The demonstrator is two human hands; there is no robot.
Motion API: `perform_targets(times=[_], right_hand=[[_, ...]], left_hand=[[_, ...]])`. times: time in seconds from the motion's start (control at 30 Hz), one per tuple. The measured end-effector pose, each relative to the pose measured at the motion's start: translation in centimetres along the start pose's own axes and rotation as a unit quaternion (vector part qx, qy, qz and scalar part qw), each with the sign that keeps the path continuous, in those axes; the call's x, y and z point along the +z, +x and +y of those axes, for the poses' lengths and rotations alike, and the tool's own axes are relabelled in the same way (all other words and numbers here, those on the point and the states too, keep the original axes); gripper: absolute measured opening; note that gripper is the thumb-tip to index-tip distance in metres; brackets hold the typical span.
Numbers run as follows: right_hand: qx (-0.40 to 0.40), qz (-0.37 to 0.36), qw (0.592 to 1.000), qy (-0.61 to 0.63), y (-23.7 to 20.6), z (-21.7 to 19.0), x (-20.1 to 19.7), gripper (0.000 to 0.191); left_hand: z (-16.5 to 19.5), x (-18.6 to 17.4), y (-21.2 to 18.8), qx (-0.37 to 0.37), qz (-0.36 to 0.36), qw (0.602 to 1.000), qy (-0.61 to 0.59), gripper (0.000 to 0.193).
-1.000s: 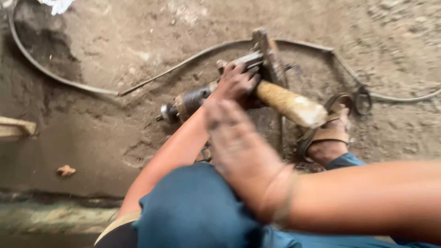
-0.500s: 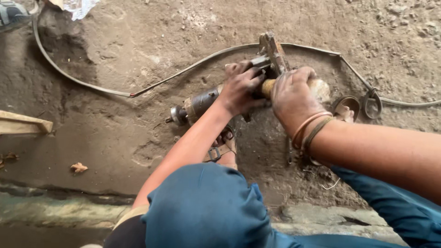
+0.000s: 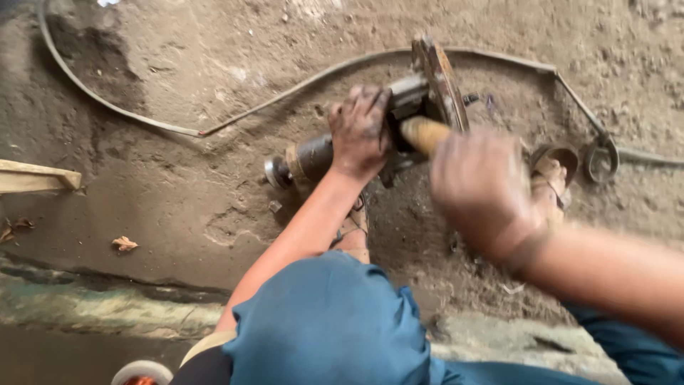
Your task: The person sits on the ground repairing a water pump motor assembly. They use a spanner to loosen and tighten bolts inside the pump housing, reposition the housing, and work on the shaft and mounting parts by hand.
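"What were your hands doing?"

"My left hand (image 3: 361,132) was wrapped tight around a dirty metal machine part (image 3: 313,157). It lay on the dirt floor (image 3: 178,85), right in front of my knees. My fingers were black with grease."

"And the other hand?"

"My right hand (image 3: 481,189) was all blurry, so I could not tell if it was holding anything. It was just beside a wooden handle (image 3: 424,134) that stuck out from the part."

"What else was down there?"

"A rusty flat metal piece (image 3: 440,82) stood up behind the part. A long thin cable (image 3: 142,122) curved over the dirt. My foot in a sandal (image 3: 552,175) was near the right hand. A plank of wood (image 3: 35,177) lay far off to the left, and a dry leaf (image 3: 125,244) too."
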State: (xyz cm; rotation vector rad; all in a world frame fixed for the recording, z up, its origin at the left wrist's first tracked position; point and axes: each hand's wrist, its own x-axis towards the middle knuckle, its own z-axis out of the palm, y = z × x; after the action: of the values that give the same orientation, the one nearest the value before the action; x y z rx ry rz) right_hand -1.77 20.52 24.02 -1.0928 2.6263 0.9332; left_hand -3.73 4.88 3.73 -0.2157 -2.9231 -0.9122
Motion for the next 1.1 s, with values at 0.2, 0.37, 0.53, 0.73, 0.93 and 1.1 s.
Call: perform_targets(times=[0.2, 0.37, 0.53, 0.73, 0.93, 1.1], right_hand=[[-0.016, 0.139, 0.975, -0.172, -2.7, -2.0, 3.2, 0.037], [0.056, 0.043, 0.989, -0.133, -2.1, -1.4, 1.4, 0.042], [0.091, -0.11, 0.985, 0.093, -7.7, -0.7, -2.6, 0.027], [0.104, -0.339, 0.899, 0.257, -16.7, -5.9, 5.3, 0.055], [0.141, -0.11, 0.827, 0.533, -17.3, -16.4, 19.3, 0.068], [0.361, -0.021, 0.762, 0.537, -12.0, -17.2, 25.5, 0.03]], left_hand=[[-0.2, 0.5, -0.8, 0.012, 0.057, 0.998, 0.016, 0.04], [-0.3, 1.1, -0.8, 0.022, 0.056, 0.998, 0.02, 0.04], [-1.0, 1.5, -0.8, 0.032, 0.059, 0.998, 0.009, 0.043], [-0.9, 1.4, -1.0, 0.058, 0.081, 0.995, 0.027, 0.04], [-0.6, 0.5, 0.1, 0.067, 0.041, 0.996, 0.029, 0.038], [-0.8, 0.0, 1.4, 0.046, 0.008, 0.998, 0.052, 0.03]])
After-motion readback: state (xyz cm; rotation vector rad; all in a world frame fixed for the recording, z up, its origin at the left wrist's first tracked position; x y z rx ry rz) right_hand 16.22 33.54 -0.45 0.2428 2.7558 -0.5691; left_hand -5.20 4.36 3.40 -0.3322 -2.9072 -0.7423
